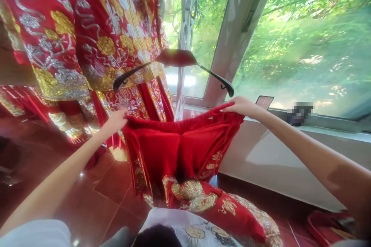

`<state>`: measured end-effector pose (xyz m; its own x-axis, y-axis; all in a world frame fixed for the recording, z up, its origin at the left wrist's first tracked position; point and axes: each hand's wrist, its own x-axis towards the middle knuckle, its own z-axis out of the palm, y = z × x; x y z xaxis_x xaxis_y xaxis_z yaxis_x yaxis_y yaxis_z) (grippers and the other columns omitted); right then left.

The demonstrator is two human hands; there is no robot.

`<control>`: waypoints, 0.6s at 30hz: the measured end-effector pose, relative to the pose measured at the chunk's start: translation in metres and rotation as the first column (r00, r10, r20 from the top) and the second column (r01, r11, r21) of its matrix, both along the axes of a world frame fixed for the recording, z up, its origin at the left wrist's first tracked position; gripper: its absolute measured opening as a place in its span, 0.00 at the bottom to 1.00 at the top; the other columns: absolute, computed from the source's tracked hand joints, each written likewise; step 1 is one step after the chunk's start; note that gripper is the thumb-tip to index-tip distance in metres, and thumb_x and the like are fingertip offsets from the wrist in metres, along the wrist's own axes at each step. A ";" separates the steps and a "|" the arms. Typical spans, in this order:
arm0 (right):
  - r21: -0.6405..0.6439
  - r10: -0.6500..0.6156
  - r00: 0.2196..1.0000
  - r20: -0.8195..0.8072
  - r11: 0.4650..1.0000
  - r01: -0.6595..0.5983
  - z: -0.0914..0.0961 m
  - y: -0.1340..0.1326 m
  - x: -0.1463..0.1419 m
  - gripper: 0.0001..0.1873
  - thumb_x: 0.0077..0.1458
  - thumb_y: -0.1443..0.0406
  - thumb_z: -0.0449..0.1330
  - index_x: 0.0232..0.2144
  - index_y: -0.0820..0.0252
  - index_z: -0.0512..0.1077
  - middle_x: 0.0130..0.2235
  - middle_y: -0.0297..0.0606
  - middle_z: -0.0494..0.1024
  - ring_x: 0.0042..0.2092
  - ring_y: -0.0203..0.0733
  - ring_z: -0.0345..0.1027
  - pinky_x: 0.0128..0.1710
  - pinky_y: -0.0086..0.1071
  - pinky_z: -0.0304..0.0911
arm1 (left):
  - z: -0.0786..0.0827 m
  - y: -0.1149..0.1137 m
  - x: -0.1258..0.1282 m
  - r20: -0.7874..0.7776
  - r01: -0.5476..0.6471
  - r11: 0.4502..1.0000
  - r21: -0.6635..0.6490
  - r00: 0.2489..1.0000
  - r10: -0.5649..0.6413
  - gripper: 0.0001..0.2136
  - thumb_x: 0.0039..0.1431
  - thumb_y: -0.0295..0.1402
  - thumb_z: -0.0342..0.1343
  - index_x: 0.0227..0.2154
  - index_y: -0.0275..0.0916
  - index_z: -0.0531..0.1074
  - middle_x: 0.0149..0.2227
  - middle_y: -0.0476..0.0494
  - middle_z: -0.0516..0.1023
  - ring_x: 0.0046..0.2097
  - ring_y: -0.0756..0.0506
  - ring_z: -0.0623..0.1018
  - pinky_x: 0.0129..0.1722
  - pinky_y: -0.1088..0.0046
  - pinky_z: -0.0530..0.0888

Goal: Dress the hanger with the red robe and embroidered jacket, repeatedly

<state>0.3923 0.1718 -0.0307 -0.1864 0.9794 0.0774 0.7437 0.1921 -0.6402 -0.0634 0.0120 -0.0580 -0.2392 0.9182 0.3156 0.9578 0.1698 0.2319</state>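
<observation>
A red skirt with gold embroidery is stretched wide in front of me. My left hand grips one end of its waistband, and my right hand pinches the other end. The embroidered lower part bunches up near my body. Just above the waistband is a hanger with black arms and a dark red middle, apart from the skirt. Its arms end close above my two hands.
Red jackets embroidered in gold and silver hang at the left. Behind the hanger stands a plastic-wrapped pole. A phone-like flat object leans on the window sill. A red container sits on the tiled floor at lower right.
</observation>
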 end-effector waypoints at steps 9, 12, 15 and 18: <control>-0.150 0.126 0.981 -0.149 0.977 -0.149 -0.033 0.008 0.010 0.22 0.40 0.66 0.65 0.42 0.60 0.77 0.33 0.42 0.79 0.35 0.46 0.71 0.34 0.36 0.65 | -0.004 -0.056 0.034 -0.264 -0.369 0.920 -0.132 0.908 0.326 0.09 0.58 0.30 0.47 0.34 0.35 0.73 0.38 0.29 0.77 0.42 0.29 0.78 0.38 0.60 0.70; -0.334 0.063 0.884 -0.463 0.912 -0.240 -0.028 0.005 0.014 0.36 0.37 0.69 0.67 0.53 0.58 0.70 0.35 0.43 0.80 0.33 0.46 0.73 0.35 0.38 0.68 | -0.020 -0.065 0.038 -0.140 -0.351 0.922 -0.165 0.933 0.330 0.08 0.58 0.28 0.49 0.27 0.36 0.72 0.32 0.32 0.77 0.42 0.30 0.78 0.39 0.61 0.70; -0.356 0.019 0.753 -0.658 0.873 -0.333 -0.019 0.006 0.015 0.29 0.38 0.67 0.63 0.48 0.59 0.72 0.34 0.43 0.80 0.30 0.44 0.73 0.32 0.34 0.68 | -0.032 -0.068 0.029 0.285 -0.308 0.944 -0.117 0.901 0.329 0.10 0.54 0.28 0.55 0.19 0.37 0.69 0.23 0.39 0.73 0.35 0.36 0.77 0.36 0.66 0.70; -0.397 -0.090 0.609 -0.788 0.831 -0.389 -0.013 0.008 0.014 0.22 0.46 0.57 0.54 0.41 0.63 0.74 0.33 0.49 0.79 0.30 0.47 0.73 0.30 0.36 0.67 | -0.042 -0.065 0.024 0.754 -0.272 0.955 -0.121 0.601 0.266 0.09 0.49 0.24 0.60 0.17 0.35 0.70 0.19 0.43 0.72 0.26 0.43 0.75 0.29 0.71 0.70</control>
<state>0.4063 0.1798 -0.0440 -0.4416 0.8734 -0.2053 -0.0637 -0.2587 -0.9639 -0.0394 -0.0531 -0.1004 -0.6307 0.7711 -0.0873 0.3547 0.3865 0.8514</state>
